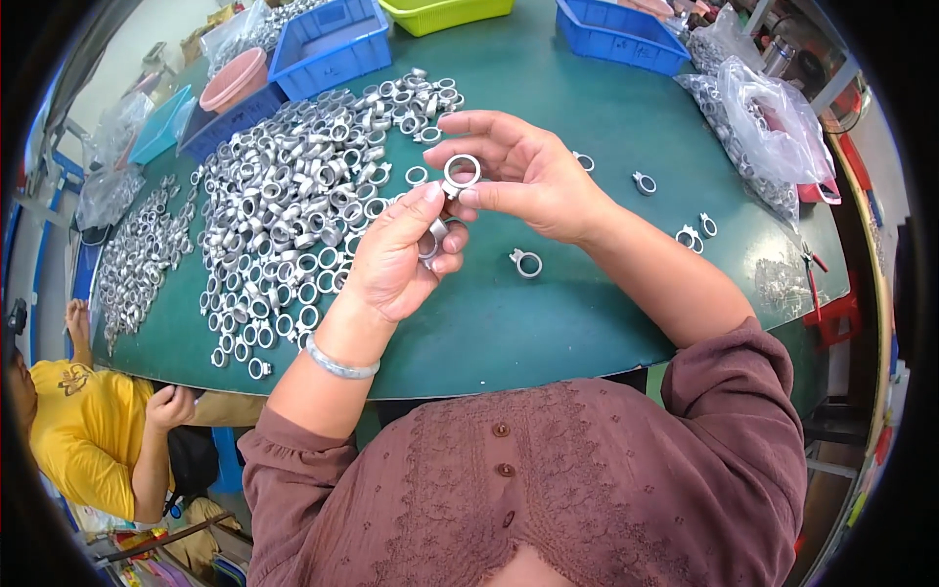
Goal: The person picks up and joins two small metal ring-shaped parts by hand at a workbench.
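Both hands, the left hand (401, 259) clutching spare rings and the right hand (528, 176) pinching one metal ring (462, 173), should turn it slowly above the table (587, 313), fingertips clear of its opening.

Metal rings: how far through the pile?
Looks done: a few rings lie singly to the right on the green table. In hand: right hand pinches one ring; left hand touches it and holds more. Left: the big heap, apparently untouched.

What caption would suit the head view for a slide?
Right hand holds a metal ring at the fingertips, left hand grips more, above a green table beside a heap of rings.
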Demonstrator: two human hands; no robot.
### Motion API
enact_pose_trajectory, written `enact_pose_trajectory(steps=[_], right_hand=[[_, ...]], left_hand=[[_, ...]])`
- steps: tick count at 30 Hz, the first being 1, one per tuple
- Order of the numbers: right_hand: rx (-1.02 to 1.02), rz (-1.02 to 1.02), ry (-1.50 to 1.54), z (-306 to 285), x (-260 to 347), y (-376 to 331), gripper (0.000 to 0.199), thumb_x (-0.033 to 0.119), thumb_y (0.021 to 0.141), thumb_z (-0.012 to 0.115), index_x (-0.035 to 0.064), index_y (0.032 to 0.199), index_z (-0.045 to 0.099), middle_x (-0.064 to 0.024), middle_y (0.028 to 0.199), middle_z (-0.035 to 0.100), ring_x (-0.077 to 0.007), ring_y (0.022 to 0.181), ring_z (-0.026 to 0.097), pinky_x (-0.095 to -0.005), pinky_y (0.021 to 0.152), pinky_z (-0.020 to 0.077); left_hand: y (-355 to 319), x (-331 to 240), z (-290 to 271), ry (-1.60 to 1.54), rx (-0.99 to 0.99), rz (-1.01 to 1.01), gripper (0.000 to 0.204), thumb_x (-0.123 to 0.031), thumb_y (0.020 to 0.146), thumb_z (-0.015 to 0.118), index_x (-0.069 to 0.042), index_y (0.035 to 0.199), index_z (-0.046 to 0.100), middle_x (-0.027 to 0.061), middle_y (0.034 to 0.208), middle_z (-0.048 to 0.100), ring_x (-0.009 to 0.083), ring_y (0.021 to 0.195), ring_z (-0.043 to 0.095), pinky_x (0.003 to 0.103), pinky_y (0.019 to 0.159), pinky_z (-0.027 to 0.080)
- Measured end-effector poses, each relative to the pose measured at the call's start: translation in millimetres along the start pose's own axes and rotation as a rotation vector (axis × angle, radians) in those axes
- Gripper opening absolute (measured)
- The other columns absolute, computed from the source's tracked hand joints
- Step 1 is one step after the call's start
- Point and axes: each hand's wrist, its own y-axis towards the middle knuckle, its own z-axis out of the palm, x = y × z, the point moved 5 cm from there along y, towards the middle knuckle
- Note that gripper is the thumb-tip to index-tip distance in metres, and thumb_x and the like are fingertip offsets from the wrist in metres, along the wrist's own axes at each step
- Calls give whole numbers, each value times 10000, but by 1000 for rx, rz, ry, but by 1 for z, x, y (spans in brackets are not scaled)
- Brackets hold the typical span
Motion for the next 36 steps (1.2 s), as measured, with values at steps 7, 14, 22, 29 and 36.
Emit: enact_pose_trajectory(steps=[7,14,22,29,36], right_hand=[[97,-19,-321,-2,-7,-1,370,42,836,488,0,1197,416,-105,1094,534,-157,974,518,-298,847,418],[-23,256,174,-7,-31,-3,382,209,883,456,-1,1200,425,-90,1078,544,-170,977,506,-330,860,390],[-70,258,248,-2,-34,-3,342,188,875,466,10,1168,470,-57,1017,574,-134,909,526,-296,840,398],[21,278,234,0,-32,-3,446,233,886,423,-25,1244,362,-149,1204,467,-219,1072,455,-353,943,325],[-10,296,237,0,-35,-3,390,217,877,441,3,1203,431,-91,1115,517,-173,986,486,-317,880,361]], left_hand=[[0,-2,-9,106,-86,88,265,-283,878,464,-37,926,550,25,785,534,78,597,433,162,438,315],[1,3,-9,129,-159,-10,302,-307,895,419,-47,944,564,42,766,552,78,558,431,162,425,325],[-1,5,-10,49,-165,-67,285,-301,897,413,-71,988,553,48,778,568,77,564,446,149,418,327],[-1,7,-13,31,-155,-48,265,-284,886,446,-64,988,553,53,783,582,91,597,496,162,443,379],[-1,6,-13,-38,-151,-53,267,-287,873,472,-54,975,557,94,844,607,121,638,559,187,470,450]])
